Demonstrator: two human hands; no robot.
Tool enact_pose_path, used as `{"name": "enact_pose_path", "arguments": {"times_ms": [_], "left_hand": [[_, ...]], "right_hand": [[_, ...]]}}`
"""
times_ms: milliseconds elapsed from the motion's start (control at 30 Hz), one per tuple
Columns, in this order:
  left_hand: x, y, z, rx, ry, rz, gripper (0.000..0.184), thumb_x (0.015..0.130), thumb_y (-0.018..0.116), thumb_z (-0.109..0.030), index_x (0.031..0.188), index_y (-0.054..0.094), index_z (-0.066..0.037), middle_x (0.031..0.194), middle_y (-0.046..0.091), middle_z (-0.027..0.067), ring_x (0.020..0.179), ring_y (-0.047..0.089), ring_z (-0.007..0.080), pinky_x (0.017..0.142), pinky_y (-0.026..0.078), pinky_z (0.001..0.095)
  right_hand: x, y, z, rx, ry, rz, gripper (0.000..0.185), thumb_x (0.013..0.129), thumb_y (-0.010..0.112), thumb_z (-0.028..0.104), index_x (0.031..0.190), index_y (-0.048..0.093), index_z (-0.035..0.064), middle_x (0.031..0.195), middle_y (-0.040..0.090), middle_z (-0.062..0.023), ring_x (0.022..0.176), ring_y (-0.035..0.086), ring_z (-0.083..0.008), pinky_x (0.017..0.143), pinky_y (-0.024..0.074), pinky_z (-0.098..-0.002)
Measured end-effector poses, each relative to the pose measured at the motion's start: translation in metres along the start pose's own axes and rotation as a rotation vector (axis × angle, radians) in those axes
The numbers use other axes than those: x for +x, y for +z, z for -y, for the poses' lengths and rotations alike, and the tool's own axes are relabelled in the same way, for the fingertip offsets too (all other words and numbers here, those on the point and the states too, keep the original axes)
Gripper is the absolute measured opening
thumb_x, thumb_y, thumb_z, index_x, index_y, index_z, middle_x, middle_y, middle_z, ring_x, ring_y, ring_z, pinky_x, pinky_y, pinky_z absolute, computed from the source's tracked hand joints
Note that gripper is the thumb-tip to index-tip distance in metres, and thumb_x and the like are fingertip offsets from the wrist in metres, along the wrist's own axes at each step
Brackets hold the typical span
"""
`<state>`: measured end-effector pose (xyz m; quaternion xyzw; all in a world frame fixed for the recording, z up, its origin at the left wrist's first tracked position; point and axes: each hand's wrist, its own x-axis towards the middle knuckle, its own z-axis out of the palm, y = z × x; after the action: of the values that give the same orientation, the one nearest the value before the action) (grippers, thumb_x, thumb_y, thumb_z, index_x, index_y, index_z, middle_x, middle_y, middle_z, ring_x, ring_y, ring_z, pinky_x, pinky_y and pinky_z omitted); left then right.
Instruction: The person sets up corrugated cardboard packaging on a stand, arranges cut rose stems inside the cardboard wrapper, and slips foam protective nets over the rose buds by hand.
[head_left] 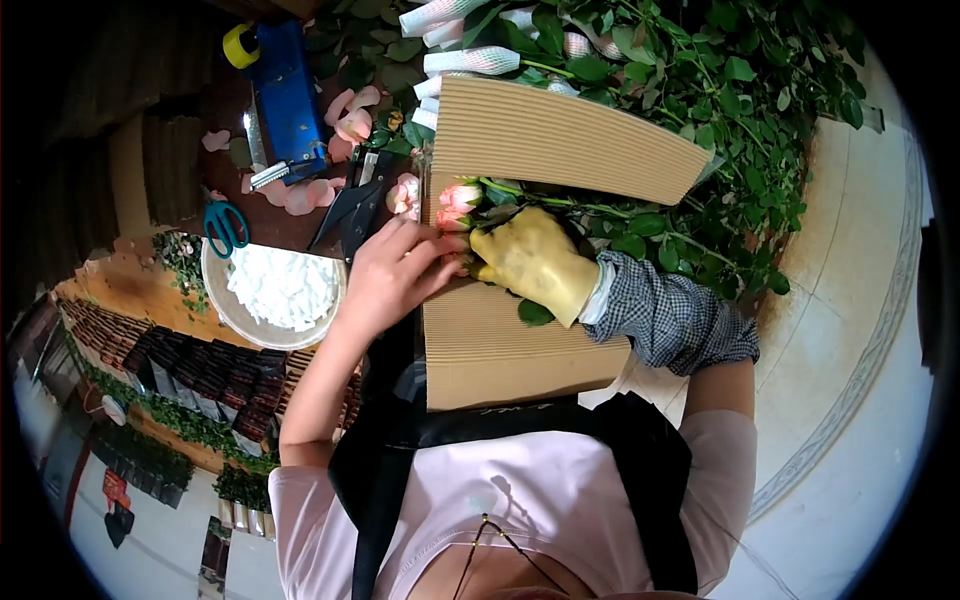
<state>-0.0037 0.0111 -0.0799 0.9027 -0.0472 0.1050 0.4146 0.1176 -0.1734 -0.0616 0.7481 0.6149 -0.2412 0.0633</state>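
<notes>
Pink roses (458, 203) lie with their heads at the left end of a sheet of corrugated cardboard (530, 345), their leafy stems running right. My bare left hand (395, 270) reaches in from the left, its fingers bent together at the lowest rose heads; what exactly they pinch is hidden. On my right hand (535, 258) is a yellow rubber glove, closed around rose stems just below the heads. A checked sleeve covers that forearm. Above the roses, the cardboard's upper flap (565, 140) stands folded over.
Left of the cardboard are black-handled cutters (357, 205), teal scissors (226, 225), a blue tape dispenser (288, 95) and fallen petals (310, 195). A bowl (212, 285) holds small white pieces. Leafy stems (740, 130) pile up at upper right, near roses in white net sleeves (470, 62).
</notes>
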Motion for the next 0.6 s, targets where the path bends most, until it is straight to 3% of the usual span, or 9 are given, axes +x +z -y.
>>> {"name": "enact_pose_path", "arguments": {"times_ms": [100,167,200,333,500,567,600], "left_hand": [[0.012,0.008,0.005,0.135,0.178,0.146,0.027,0.074,0.082,-0.024,0.091,0.068,-0.008,0.091,0.058,0.0038,0.080,0.059,0.0217,0.064,0.051,0.0351],[0.010,0.011,0.011,0.162,0.225,0.159,0.030,0.070,0.082,-0.028,0.087,0.068,-0.008,0.091,0.056,0.0039,0.080,0.057,0.0216,0.064,0.049,0.0341],[0.008,0.011,0.012,0.174,0.215,0.184,0.029,0.070,0.082,-0.029,0.086,0.067,-0.008,0.091,0.055,0.0042,0.080,0.058,0.0220,0.064,0.050,0.0339],[0.004,0.011,0.010,0.208,0.167,0.232,0.029,0.070,0.083,-0.030,0.080,0.064,-0.009,0.094,0.057,0.0044,0.083,0.057,0.0232,0.068,0.050,0.0348],[0.011,0.010,0.002,0.242,0.207,0.102,0.027,0.071,0.082,-0.029,0.079,0.065,-0.010,0.103,0.061,0.0044,0.092,0.056,0.0233,0.077,0.048,0.0370],[0.007,0.010,0.005,0.249,0.181,0.190,0.027,0.071,0.082,-0.028,0.080,0.065,-0.009,0.103,0.061,0.0046,0.091,0.057,0.0234,0.077,0.048,0.0363],[0.006,0.011,0.006,0.249,0.176,0.189,0.027,0.071,0.082,-0.028,0.080,0.065,-0.009,0.103,0.061,0.0046,0.091,0.057,0.0234,0.077,0.048,0.0363]], "right_hand": [[-0.004,0.000,-0.005,0.034,-0.019,-0.062,0.028,0.092,0.062,0.038,0.091,0.063,0.0102,0.066,0.066,-0.0022,0.061,0.068,-0.0208,0.059,0.0494,-0.0364],[-0.011,-0.005,-0.009,0.003,-0.041,-0.118,0.022,0.087,0.065,0.033,0.093,0.063,0.0124,0.073,0.066,-0.0022,0.065,0.065,-0.0185,0.058,0.0476,-0.0359],[-0.013,-0.009,-0.006,-0.116,0.015,-0.281,0.013,0.087,0.063,0.025,0.091,0.064,0.0132,0.071,0.065,-0.0015,0.065,0.066,-0.0183,0.058,0.0481,-0.0362],[0.007,-0.004,0.005,-0.248,0.160,-0.053,0.005,0.086,0.062,0.018,0.088,0.064,0.0139,0.069,0.067,-0.0022,0.063,0.067,-0.0199,0.060,0.0480,-0.0394],[-0.001,-0.006,-0.002,-0.237,0.125,-0.026,0.006,0.086,0.064,0.020,0.086,0.064,0.0143,0.066,0.066,-0.0006,0.061,0.066,-0.0194,0.058,0.0471,-0.0377],[-0.005,-0.010,-0.009,0.029,0.107,-0.096,0.011,0.087,0.060,0.015,0.094,0.066,0.0104,0.073,0.069,-0.0038,0.064,0.067,-0.0234,0.060,0.0497,-0.0412],[-0.010,-0.017,-0.007,-0.040,0.151,-0.261,0.010,0.087,0.060,0.017,0.093,0.065,0.0107,0.070,0.068,-0.0040,0.064,0.067,-0.0231,0.057,0.0495,-0.0395]]}}
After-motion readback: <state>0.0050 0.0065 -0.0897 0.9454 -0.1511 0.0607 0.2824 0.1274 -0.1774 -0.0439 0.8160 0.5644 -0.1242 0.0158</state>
